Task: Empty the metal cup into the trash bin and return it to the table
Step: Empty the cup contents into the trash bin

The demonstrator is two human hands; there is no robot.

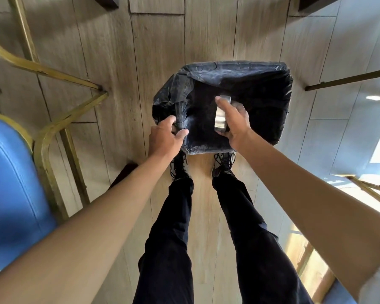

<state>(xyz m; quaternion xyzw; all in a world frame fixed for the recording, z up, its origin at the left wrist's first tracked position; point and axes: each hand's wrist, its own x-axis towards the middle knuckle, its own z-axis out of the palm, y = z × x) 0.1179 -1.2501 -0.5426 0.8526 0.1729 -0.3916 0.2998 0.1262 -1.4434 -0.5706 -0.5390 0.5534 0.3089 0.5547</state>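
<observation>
**Metal cup tipped over the bin**

Metal glints in the middle of the frame, where the right hand (233, 121) is wrapped around the cup (221, 116) and holds it above the open mouth of the bin (279, 88) — tilted over, it seems, so whatever is inside falls into the dark below. Which end points down is too blurred to tell. The left hand (165, 139) pinches the black bag (180, 102) at the bin's lower-left rim, most likely to keep the liner open and steady during the pour. Both shoes (223, 164) stand just below the bin's near edge. The table is out of view — returning the cup is not yet done.
</observation>
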